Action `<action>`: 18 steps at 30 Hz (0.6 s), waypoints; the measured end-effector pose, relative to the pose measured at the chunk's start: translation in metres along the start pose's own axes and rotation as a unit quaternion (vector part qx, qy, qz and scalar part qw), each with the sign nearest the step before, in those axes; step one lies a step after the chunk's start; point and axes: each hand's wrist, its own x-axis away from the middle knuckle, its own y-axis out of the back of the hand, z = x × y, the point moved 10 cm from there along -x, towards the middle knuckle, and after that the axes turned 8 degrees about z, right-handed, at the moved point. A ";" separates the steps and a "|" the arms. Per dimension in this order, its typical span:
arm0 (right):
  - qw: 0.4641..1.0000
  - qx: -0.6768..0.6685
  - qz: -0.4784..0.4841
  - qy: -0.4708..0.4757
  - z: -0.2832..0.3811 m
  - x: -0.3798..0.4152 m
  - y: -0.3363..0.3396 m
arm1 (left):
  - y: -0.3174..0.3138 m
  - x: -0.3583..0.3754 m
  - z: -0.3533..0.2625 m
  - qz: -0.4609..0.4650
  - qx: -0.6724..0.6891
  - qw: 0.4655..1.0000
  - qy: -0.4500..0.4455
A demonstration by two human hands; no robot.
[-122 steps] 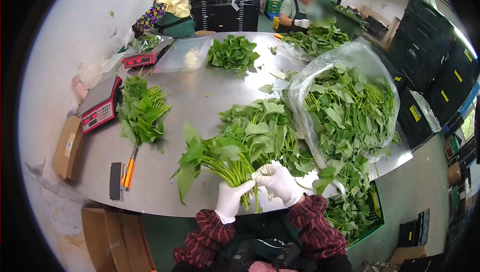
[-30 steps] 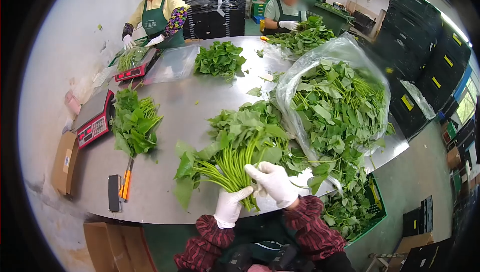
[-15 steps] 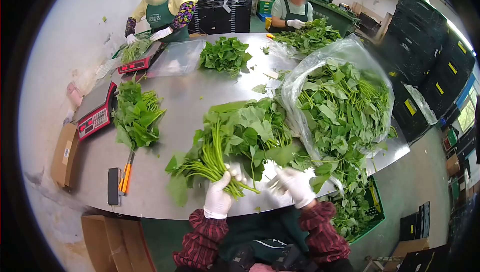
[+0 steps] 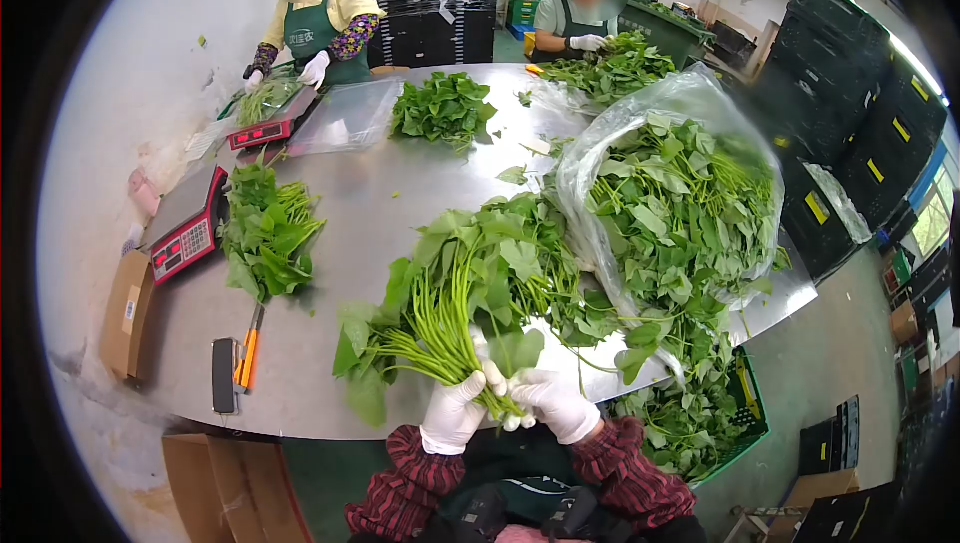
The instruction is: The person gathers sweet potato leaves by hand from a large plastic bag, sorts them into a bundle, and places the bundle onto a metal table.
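Observation:
A bunch of long-stemmed leafy greens point(image 4: 440, 318) is gripped near its stem ends by my white-gloved left hand point(image 4: 458, 411), fingers wrapped round it. My right hand point(image 4: 555, 403), also gloved, meets the left at the stem ends, its fingers closed on stems. One broad leaf point(image 4: 516, 350) stands just above the right hand. Beyond the bunch, loose greens point(image 4: 585, 313) run across to a clear plastic bag point(image 4: 578, 183) full of the same greens point(image 4: 655, 213). Some fingertips are hidden behind the stems.
Left on the metal table point(image 4: 350, 213) are a red scale point(image 4: 185, 246), a greens bundle point(image 4: 268, 233), an orange-handled knife point(image 4: 247, 361) and a black box-shaped object point(image 4: 225, 376). Two co-workers handle greens across the table. A green crate point(image 4: 745, 423) stands lower right.
My right hand has moved left from beside the bag to the stem ends and closed there. The bunch in my left hand now has its stems fanned more upright.

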 end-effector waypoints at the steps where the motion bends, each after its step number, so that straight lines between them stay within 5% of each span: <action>1: 0.993 0.028 -0.098 0.066 0.016 0.010 0.016 | -0.009 -0.003 -0.002 0.025 0.014 1.000 -0.007; 5: 0.836 0.155 -0.420 0.317 0.095 0.079 0.105 | -0.007 0.002 -0.005 0.015 0.060 0.998 -0.013; 6: 0.805 0.226 -0.528 0.150 0.105 0.097 0.132 | -0.004 0.002 -0.009 0.012 0.061 0.998 -0.013; 7: 0.768 0.277 -0.568 0.110 0.117 0.112 0.154 | 0.005 0.002 -0.017 -0.027 0.029 0.999 -0.024; 8: 0.505 0.571 -0.643 0.071 0.120 0.128 0.184 | 0.014 0.002 -0.025 -0.063 -0.004 0.997 -0.036; 10: 0.581 0.584 -0.557 -0.106 0.113 0.117 0.208 | 0.019 0.000 -0.031 -0.058 0.007 0.997 -0.043; 12: 0.615 0.656 -0.436 0.007 0.125 0.080 0.160 | 0.027 0.003 -0.027 -0.087 0.001 0.996 -0.018; 13: 0.624 0.643 -0.415 0.156 0.127 0.065 0.134 | 0.033 0.006 -0.024 -0.106 -0.036 0.994 0.013; 14: 0.720 0.558 -0.402 0.094 0.108 0.036 0.146 | 0.035 0.007 -0.024 -0.109 -0.037 0.993 0.010; 16: 0.690 0.627 -0.317 0.174 0.104 -0.015 0.120 | 0.036 0.005 -0.021 -0.096 -0.107 0.989 0.035; 18: 0.667 0.652 -0.338 0.125 0.091 -0.057 0.131 | 0.039 0.004 -0.027 -0.098 -0.128 0.987 0.014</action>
